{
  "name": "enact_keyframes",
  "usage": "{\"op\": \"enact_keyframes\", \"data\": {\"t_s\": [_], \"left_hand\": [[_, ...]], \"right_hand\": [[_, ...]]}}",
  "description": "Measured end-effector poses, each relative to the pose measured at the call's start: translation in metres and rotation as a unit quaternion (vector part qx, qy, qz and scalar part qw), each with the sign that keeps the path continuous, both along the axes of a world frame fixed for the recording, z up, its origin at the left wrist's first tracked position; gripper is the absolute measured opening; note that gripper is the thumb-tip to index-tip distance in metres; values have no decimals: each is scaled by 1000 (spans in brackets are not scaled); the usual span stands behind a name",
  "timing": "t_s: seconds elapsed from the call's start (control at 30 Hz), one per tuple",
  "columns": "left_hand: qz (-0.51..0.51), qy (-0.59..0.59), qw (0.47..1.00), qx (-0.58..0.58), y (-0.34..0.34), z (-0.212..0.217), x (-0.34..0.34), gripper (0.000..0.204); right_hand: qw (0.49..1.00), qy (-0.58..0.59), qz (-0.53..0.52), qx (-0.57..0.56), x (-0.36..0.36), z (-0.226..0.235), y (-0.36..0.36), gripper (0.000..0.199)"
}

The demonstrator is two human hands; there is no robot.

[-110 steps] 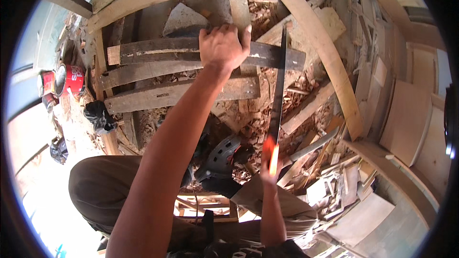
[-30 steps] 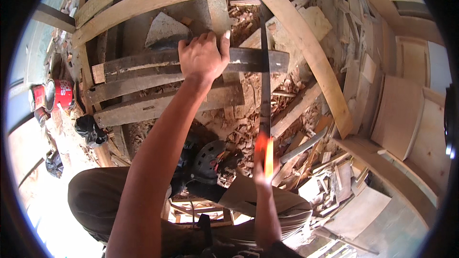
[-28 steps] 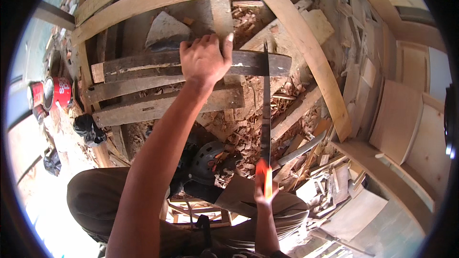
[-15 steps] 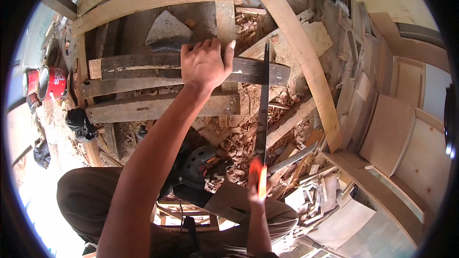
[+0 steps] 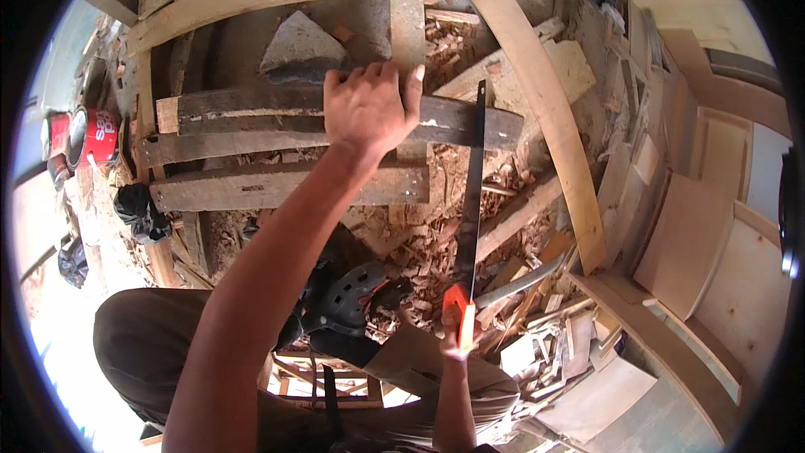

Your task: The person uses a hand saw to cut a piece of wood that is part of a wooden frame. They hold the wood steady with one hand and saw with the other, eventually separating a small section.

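My left hand (image 5: pixel 371 109) presses down on a dark, weathered wooden plank (image 5: pixel 251 109), its fingers curled over the far edge and the thumb out to the right. My right hand (image 5: pixel 457 337) grips the orange handle (image 5: pixel 459 312) of a handsaw close to my knee. The long dark saw blade (image 5: pixel 474 201) points away from me and crosses the plank near its right end, with the tip past the far edge. Whether the teeth have cut into the wood cannot be seen. The plank lies across a slatted wooden frame (image 5: pixel 285 186).
A long curved-looking board (image 5: pixel 549 126) slants down on the right. Wood shavings (image 5: pixel 419 256) and offcuts cover the ground. A stone block (image 5: pixel 303 50) lies within the frame, red cans (image 5: pixel 94 138) stand at left, and a dark clog (image 5: pixel 344 298) shows below. Wooden panels (image 5: pixel 683 243) line the right side.
The handsaw has shifted slightly toward me, its blade still across the plank. My left hand keeps its hold on the plank. The whole view has moved a little.
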State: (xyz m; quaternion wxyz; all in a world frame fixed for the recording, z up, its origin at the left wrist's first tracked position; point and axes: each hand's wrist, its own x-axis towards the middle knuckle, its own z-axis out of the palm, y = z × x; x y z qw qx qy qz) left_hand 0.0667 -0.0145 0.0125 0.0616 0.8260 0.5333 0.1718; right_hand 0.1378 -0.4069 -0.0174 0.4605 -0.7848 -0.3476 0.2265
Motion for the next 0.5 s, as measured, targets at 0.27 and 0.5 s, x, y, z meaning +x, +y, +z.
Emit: {"op": "enact_keyframes", "data": {"t_s": [0.27,0.5], "left_hand": [[6,12,1000,-3,2,-1,-4,45],[3,-14,1000,-12,-2,-1,-2,39]], "right_hand": [[997,10,47,57,23,-13,77,8],[998,51,-23,-26,7,17,36,14]]}}
